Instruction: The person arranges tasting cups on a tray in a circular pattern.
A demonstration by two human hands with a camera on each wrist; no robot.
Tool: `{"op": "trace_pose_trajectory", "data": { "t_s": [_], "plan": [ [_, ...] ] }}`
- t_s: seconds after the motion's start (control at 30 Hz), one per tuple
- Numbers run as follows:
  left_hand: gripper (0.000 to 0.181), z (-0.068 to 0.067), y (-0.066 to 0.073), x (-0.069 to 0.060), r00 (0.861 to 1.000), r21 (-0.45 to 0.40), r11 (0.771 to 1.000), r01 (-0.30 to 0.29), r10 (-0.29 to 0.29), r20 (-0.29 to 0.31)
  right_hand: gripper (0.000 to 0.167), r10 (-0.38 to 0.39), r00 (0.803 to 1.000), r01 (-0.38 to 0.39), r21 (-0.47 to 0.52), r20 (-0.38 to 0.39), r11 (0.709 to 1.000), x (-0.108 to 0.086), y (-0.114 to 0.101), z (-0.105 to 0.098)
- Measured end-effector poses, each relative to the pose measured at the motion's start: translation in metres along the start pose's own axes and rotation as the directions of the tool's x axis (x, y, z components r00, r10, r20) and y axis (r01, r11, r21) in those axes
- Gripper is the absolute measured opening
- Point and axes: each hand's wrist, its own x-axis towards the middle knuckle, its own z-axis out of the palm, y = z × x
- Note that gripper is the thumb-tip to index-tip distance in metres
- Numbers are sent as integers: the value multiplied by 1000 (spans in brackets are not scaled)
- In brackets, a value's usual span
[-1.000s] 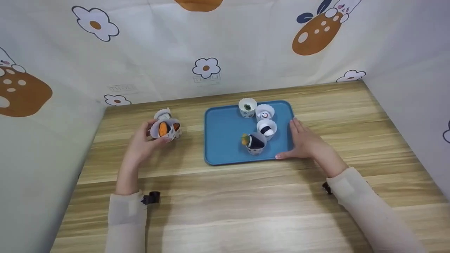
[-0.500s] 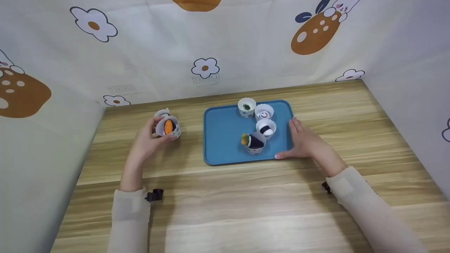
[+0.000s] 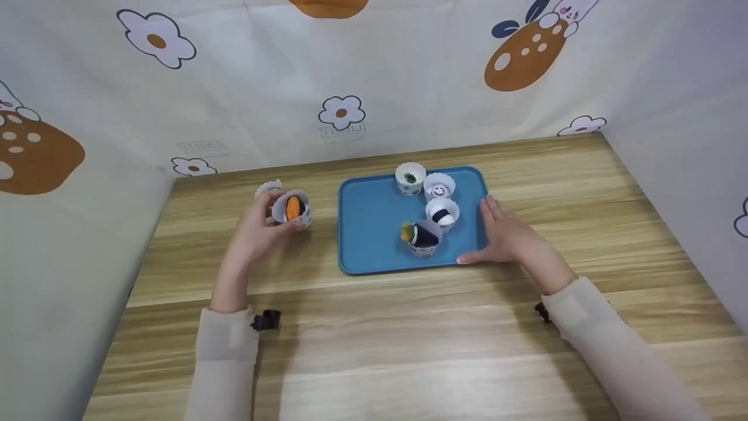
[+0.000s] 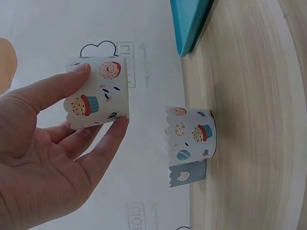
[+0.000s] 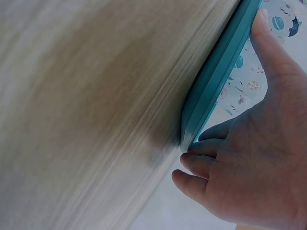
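Note:
My left hand (image 3: 257,231) grips a patterned paper baking cup (image 3: 302,217) between thumb and fingers. Inside that cup lies an orange-topped toy sushi piece (image 3: 293,208). The left wrist view shows the held baking cup (image 4: 98,91) raised off the table, with its printed side facing out. Against the right side of a blue tray (image 3: 371,234), my right hand (image 3: 507,237) rests with fingers straight at the edge and the thumb at the near right corner. In the right wrist view, its fingertips (image 5: 192,160) touch the tray rim (image 5: 211,91).
Two more paper cups (image 4: 189,134) stand on the table beyond my left hand; the head view shows one cup's rim (image 3: 267,188). On the tray's right half are several cups with toy sushi, including a cone-shaped roll (image 3: 425,236). A patterned curtain (image 3: 263,76) borders the table.
My left hand has carried the baking cup rightward and slightly away from me, off the spot in front of the other cups. My right hand and the tray have stayed put.

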Motion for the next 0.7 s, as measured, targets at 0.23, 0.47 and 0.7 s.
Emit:
{"op": "trace_pose_trajectory", "data": {
  "t_s": [0.23,0.47,0.7],
  "plan": [
    [62,9,2,4,1000,-4,1000,-30,30,11,140,1,1000,-1,8,-4,1000,-1,-1,0],
    [62,17,3,9,999,-28,999,-16,17,42,139,-6,1000,6,1,-6,1000,-1,-1,0],
    [62,27,4,15,998,-15,999,-50,51,37,139,-12,1000,12,-11,-4,1000,1,0,0]
  ]
}}
